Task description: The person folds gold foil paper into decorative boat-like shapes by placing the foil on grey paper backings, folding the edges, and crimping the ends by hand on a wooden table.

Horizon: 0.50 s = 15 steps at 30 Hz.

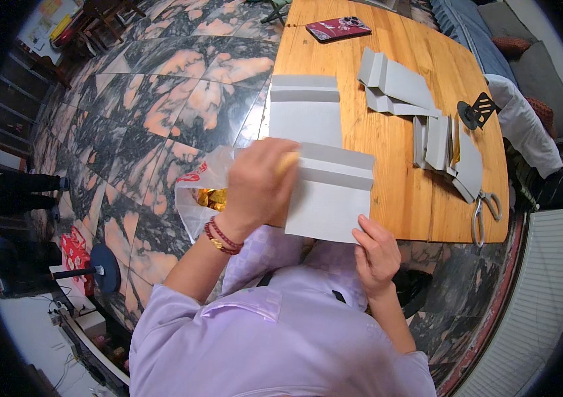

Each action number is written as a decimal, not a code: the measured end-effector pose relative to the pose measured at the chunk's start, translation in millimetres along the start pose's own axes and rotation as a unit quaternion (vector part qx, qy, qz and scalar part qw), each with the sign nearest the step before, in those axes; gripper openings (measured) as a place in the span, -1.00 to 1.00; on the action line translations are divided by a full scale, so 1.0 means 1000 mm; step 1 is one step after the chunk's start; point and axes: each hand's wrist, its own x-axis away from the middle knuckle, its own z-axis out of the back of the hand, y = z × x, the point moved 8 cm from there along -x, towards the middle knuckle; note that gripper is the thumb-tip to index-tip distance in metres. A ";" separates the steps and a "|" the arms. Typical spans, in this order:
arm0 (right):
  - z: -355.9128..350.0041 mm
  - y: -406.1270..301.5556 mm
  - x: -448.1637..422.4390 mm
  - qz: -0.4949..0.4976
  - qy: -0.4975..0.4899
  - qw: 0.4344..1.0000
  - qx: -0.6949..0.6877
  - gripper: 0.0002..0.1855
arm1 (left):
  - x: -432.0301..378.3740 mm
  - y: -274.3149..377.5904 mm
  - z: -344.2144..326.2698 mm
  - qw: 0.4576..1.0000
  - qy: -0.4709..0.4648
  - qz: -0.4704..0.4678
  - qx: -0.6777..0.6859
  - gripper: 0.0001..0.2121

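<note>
A pale grey folded paper sheet (pixel 331 208) lies in front of me at the table's near edge, with crease lines across its far part. At its lower right corner, my right hand (pixel 378 253) grips the edge between thumb and fingers. Over the left edge is my left hand (pixel 261 181), blurred, with its fingers curled around a small yellowish object (pixel 287 163) that is mostly hidden. A second creased paper sheet (pixel 306 116) lies just beyond. Left of the table, a translucent plastic bag (pixel 187 198) with red print holds crumpled gold foil (pixel 212 198), partly behind my left wrist.
Stacked folded papers (pixel 400 87) and more folded papers (pixel 438 141) lie on the right of the wooden table (pixel 400 208). Scissors (pixel 482 218) rest at the near right corner, a black slotted piece (pixel 482 110) farther up. A phone (pixel 338 30) lies at the far end.
</note>
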 end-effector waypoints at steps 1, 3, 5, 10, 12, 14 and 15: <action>-0.002 -0.003 -0.004 0.015 -0.012 1.000 0.004 -0.63 | 0.002 0.010 -0.014 0.998 -0.028 -0.052 0.025 -0.67; -0.004 -0.005 -0.006 0.031 -0.031 0.999 0.017 -0.63 | 0.003 0.032 -0.035 0.991 -0.082 -0.104 0.022 -0.65; -0.005 -0.005 -0.006 0.034 -0.042 0.998 0.033 -0.65 | 0.003 0.036 -0.047 0.988 -0.107 -0.112 0.024 -0.65; -0.003 -0.003 -0.001 0.040 -0.041 0.997 0.058 -0.64 | 0.011 0.032 -0.063 0.982 -0.147 -0.116 0.028 -0.65; -0.003 -0.002 0.000 0.042 -0.043 0.996 0.059 -0.63 | 0.014 0.036 -0.059 0.982 -0.138 -0.125 0.038 -0.67; -0.004 -0.001 0.001 0.045 -0.047 0.996 0.059 -0.62 | 0.021 0.042 -0.056 0.979 -0.144 -0.144 0.025 -0.68; -0.004 -0.001 0.000 0.047 -0.048 0.996 0.061 -0.62 | 0.025 0.045 -0.055 0.977 -0.146 -0.152 0.019 -0.68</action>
